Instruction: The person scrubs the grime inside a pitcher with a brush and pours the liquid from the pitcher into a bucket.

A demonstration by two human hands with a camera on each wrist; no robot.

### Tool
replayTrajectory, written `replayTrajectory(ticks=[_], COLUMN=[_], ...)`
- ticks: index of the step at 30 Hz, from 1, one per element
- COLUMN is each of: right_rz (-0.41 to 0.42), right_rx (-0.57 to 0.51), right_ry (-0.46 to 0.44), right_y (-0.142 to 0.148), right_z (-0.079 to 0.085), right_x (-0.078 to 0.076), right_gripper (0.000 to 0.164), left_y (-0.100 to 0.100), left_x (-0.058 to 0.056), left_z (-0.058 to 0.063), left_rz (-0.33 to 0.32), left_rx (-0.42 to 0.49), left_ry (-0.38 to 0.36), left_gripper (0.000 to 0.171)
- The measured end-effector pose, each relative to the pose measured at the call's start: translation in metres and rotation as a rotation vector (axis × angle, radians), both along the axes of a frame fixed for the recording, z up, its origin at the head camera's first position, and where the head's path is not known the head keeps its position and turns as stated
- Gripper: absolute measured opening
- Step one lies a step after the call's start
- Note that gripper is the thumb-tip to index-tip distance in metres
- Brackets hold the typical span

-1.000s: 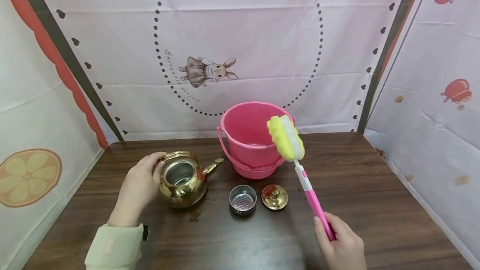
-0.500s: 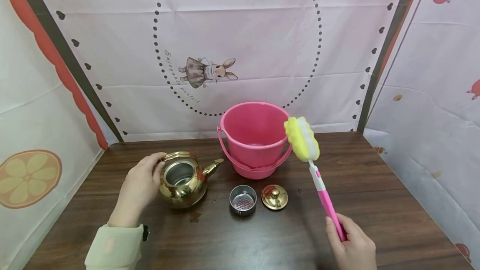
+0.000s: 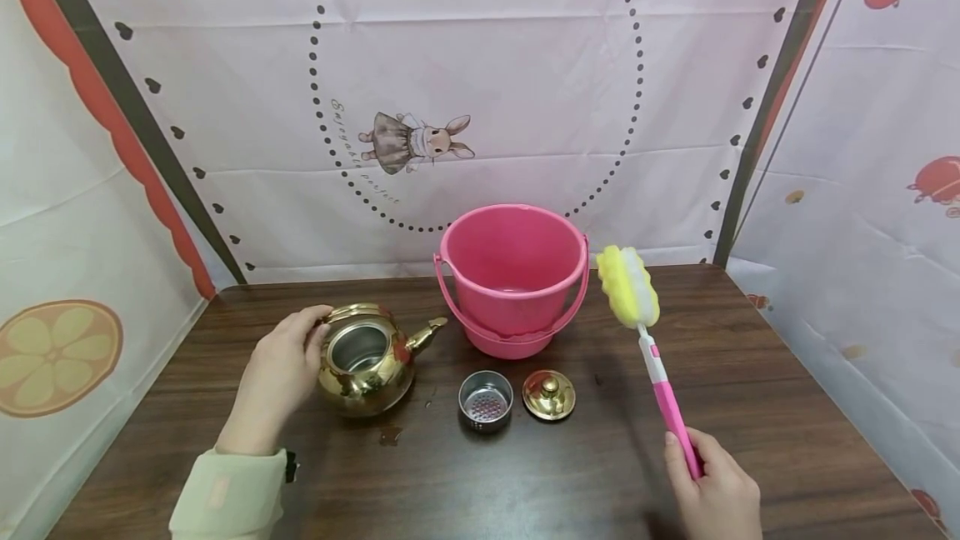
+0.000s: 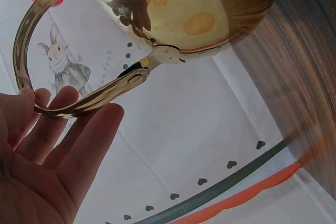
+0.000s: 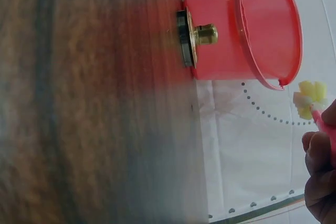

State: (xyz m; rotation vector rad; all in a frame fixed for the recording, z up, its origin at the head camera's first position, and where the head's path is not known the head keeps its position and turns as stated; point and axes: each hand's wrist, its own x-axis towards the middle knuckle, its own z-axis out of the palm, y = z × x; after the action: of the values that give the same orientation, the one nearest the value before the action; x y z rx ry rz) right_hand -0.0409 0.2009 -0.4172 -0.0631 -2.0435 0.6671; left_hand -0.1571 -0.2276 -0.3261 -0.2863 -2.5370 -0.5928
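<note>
A gold teapot (image 3: 367, 365) without its lid stands at the left of the table, its spout pointing right. My left hand (image 3: 288, 369) holds the teapot's handle (image 4: 79, 106) between thumb and fingers, as the left wrist view shows. In my right hand (image 3: 716, 482) is a sponge bottle brush, gripped by its pink handle (image 3: 678, 432). Its yellow and white sponge head (image 3: 628, 286) points up and away, right of the pink bucket (image 3: 517, 323). A small steel strainer (image 3: 486, 401) and the gold lid (image 3: 549, 395) lie side by side before the bucket.
Small water spots (image 3: 390, 436) wet the dark wooden table (image 3: 465, 498) near the teapot. Printed cloth (image 3: 525, 107) hangs behind the table and along both sides. The bucket's handle hangs down its front.
My right hand has moved right with the bottle brush, so the sponge head no longer overlaps the bucket and sits slightly lower. The left hand and the teapot have stayed put.
</note>
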Motion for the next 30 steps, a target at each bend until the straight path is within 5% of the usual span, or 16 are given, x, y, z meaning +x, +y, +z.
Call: replayTrajectory(ticks=[16, 30], right_rz=[-0.063, -0.046], right_rx=[0.057, 0.032], right_ry=[-0.198, -0.473], right_y=[0.008, 0.011], right_z=[-0.001, 0.005], right_x=[-0.001, -0.001], right_gripper=[0.017, 0.026], left_y=[0.001, 0.001], left_x=[0.0, 0.0], left_z=[0.003, 0.003], left_rz=[0.002, 0.001], left_rx=[0.002, -0.003], left_ry=[0.009, -0.009], left_gripper=[0.024, 0.025])
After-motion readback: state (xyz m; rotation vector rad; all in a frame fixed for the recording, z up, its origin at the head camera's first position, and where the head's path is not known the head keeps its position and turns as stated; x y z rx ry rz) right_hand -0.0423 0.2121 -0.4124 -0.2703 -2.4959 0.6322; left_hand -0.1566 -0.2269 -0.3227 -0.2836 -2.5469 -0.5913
